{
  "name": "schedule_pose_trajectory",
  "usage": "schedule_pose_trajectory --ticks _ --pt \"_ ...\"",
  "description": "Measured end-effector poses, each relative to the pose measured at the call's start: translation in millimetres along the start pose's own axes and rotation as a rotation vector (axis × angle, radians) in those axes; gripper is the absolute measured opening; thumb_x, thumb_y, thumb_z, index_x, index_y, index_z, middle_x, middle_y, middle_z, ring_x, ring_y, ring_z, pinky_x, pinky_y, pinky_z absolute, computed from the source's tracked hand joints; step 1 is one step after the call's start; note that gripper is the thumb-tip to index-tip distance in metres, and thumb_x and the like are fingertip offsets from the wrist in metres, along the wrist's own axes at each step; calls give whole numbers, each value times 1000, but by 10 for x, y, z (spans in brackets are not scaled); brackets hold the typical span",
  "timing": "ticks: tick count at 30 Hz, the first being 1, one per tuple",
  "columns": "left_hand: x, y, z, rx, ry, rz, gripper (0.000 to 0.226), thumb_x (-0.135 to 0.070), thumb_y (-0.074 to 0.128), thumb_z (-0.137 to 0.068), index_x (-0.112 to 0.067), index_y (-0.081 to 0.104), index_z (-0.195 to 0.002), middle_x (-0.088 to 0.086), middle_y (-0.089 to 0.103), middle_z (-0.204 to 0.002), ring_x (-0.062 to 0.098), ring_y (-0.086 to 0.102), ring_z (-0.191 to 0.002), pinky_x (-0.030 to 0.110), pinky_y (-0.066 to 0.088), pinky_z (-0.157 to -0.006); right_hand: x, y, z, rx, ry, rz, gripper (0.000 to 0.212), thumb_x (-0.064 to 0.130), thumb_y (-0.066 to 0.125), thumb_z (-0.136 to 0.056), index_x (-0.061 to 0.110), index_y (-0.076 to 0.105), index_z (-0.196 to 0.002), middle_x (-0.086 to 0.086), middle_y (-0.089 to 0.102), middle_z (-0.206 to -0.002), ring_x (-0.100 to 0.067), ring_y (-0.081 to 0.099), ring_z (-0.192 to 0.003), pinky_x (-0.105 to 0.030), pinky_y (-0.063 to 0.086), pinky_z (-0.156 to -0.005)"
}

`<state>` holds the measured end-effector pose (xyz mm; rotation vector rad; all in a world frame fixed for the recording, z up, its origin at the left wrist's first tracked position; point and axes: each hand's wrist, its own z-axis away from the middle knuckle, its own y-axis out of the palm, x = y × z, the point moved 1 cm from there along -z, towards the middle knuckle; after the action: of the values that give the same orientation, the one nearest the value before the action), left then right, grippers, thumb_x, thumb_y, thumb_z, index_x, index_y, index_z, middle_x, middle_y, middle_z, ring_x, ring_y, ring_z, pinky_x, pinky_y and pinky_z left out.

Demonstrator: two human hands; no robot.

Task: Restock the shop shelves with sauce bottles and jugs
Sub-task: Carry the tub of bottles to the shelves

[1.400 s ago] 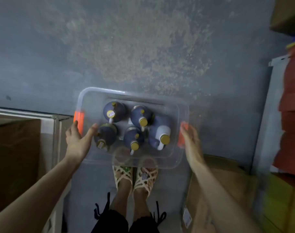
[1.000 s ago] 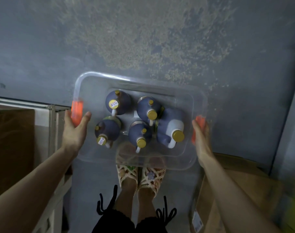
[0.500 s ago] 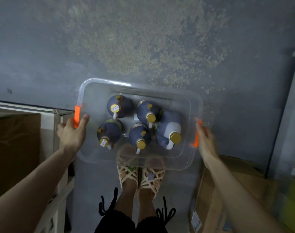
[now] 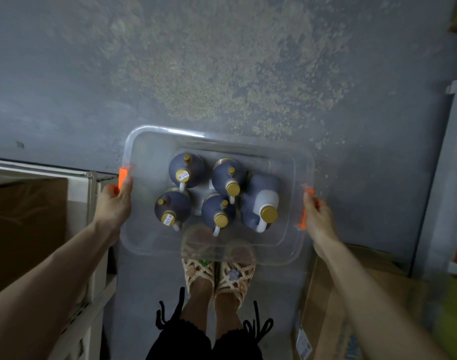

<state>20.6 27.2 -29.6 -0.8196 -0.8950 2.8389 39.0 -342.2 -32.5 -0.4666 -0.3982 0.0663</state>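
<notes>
I carry a clear plastic tub (image 4: 287, 245) with orange handles above the floor, in front of my feet. Inside stand several dark sauce jugs with gold caps, among them a back-left jug (image 4: 186, 169) with a price sticker and a larger jug with a white handle (image 4: 262, 201) at the right. My left hand (image 4: 114, 203) grips the left orange handle (image 4: 123, 176). At the tub's other end my right hand (image 4: 318, 219) grips the right orange handle (image 4: 304, 219).
A white metal shelf frame (image 4: 92, 188) holding a brown carton (image 4: 24, 224) stands at my left. Cardboard boxes (image 4: 334, 320) lie on the floor at my right, beside a grey upright panel (image 4: 440, 178). Grey patchy concrete floor (image 4: 222, 61) stretches ahead.
Both hands went from resting flat against the tub's ends to curling round the orange handles. The tub has steadied in front of me and the view has shifted slightly.
</notes>
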Motion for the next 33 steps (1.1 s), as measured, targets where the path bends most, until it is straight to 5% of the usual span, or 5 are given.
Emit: schedule_pose_trajectory --ticks 5,11,19,25,33 --pt "-261 -233 230 34 1 78 45 -50 46 -95 -12 58 -74 5 59 -70 16 55 -63 28 44 -60 371 -223 305 -29 -29 24 51 52 45 -96 10 54 -124 -14 61 -117 -31 60 -103 -39 52 -74" --pt "-998 -779 672 -111 6 94 55 -56 50 -91 -2 57 -87 10 54 -76 21 51 -68 33 39 -65 1199 -638 1061 -30 -138 53 47 51 44 -96 9 55 -115 -12 63 -106 -23 61 -88 -41 54 -73" --pt "-2435 -2077 1618 -241 125 180 57 -55 49 -92 -6 45 -63 8 41 -61 22 38 -60 37 30 -53 2827 -1181 2570 -52 -350 134 49 50 43 -98 3 57 -103 -9 61 -84 -23 60 -75 -40 54 -69" --pt "-3364 -3045 2124 -372 126 343 59 -59 53 -89 -2 50 -70 12 44 -67 23 41 -63 36 33 -56 4040 -1370 3382 -79 -535 201 47 56 47 -93 13 52 -75 -19 63 -88 -36 62 -89 -56 50 -86" --pt "-4189 -3951 2238 -543 47 591 62 -59 61 -83 -14 30 -54 6 31 -61 22 28 -56 34 23 -49 5693 -1053 3999 55 -742 311 49 52 45 -96 11 46 -68 -10 54 -71 -25 52 -73 -33 34 -63"
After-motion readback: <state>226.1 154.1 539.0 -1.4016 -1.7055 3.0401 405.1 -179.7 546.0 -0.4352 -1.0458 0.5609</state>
